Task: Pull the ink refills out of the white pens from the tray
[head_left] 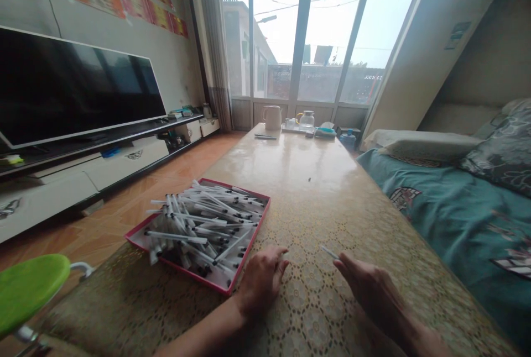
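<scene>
A shallow red-rimmed tray [254, 231] heaped with several white pens with black tips [199, 224] sits on the near left part of a long table [315, 180] under a lace-patterned cover. My left hand [261, 279] rests on the table just right of the tray's near corner, fingers curled, nothing visible in it. My right hand [369, 285] lies a little further right, its fingertips at a thin white pen part [329, 251] that points up and left over the table; whether it pinches the part or just touches it is unclear.
At the table's far end stand a white kettle [272, 117], a glass pot [306, 120] on a tray, and a small teal box [324, 132]. A TV [74, 89] on a low cabinet is left, a green stool [29, 290] near left, a teal-covered bed [456, 219] right.
</scene>
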Available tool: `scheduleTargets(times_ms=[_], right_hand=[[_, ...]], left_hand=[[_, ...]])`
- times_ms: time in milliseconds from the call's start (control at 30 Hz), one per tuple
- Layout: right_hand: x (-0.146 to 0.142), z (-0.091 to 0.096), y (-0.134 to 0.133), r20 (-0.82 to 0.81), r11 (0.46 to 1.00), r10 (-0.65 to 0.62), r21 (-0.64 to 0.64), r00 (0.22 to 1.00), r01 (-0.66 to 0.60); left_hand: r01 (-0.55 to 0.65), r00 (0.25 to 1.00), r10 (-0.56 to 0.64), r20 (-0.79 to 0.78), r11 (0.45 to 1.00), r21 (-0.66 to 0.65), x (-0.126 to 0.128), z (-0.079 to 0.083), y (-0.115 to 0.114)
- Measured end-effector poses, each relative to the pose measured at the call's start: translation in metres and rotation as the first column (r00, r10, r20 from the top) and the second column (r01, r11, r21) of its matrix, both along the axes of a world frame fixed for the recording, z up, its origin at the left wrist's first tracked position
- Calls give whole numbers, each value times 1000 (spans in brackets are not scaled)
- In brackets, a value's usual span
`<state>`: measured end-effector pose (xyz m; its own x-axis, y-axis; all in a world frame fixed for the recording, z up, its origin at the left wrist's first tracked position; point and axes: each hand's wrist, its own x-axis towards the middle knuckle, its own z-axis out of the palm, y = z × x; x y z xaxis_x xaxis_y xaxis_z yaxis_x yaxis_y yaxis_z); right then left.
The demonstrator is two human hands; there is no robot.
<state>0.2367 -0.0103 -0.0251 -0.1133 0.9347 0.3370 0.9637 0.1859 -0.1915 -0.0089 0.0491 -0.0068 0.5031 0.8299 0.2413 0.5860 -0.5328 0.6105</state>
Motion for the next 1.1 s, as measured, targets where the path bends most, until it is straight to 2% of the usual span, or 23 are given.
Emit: scheduleTargets(times_ms=[200,267,300,333,367,433,467,500,533,567,667,767,833,900,1100], right_hand=[[-38,4,3,-15,999,16,-49,1000,-17],[-46,9,2,-43,996,48,-78,998,-51],[-49,11,1,-64,994,61,-90,996,-67],[-53,13,0,-87,992,70,-94,994,-78],[-57,15,-1,-110,992,80,-90,991,-90],[-66,19,-3,-153,990,111,-73,982,-123],[-71,21,-4,-176,987,134,-69,975,-148],[-75,23,-5,-206,983,154,-67,966,-171],[-78,25,-6,-248,979,169,-68,954,-191],[-80,27,-6,-299,976,171,-75,939,-202],[-78,30,-7,-525,976,75,-135,848,-170],[-69,27,-7,-738,960,-99,-247,668,-130],[-64,24,-7,-805,950,-141,-273,576,-149],[-63,21,-8,-825,952,-120,-253,552,-172],[-68,15,-10,-791,970,-64,-192,608,-148]], left_hand=[[-70,989,77,129,996,-56,-7,2,6],[-72,977,100,189,987,-147,-7,6,4],[-48,963,109,246,969,-241,-7,8,2],[-2,939,127,320,931,-364,-6,10,-1],[66,903,160,398,865,-497,-4,12,-4],[223,808,277,519,672,-706,-1,13,-11],[288,760,344,551,582,-761,1,13,-15],[335,717,401,570,519,-786,2,12,-19],[368,677,444,586,485,-793,4,11,-21],[390,638,476,605,478,-787,5,9,-24],[410,510,540,669,531,-741,6,5,-26],[376,397,621,676,562,-737,3,5,-25],[353,350,667,658,556,-752,1,7,-24],[347,317,693,648,551,-759,-1,8,-25],[350,278,707,650,556,-754,-1,8,-29]])
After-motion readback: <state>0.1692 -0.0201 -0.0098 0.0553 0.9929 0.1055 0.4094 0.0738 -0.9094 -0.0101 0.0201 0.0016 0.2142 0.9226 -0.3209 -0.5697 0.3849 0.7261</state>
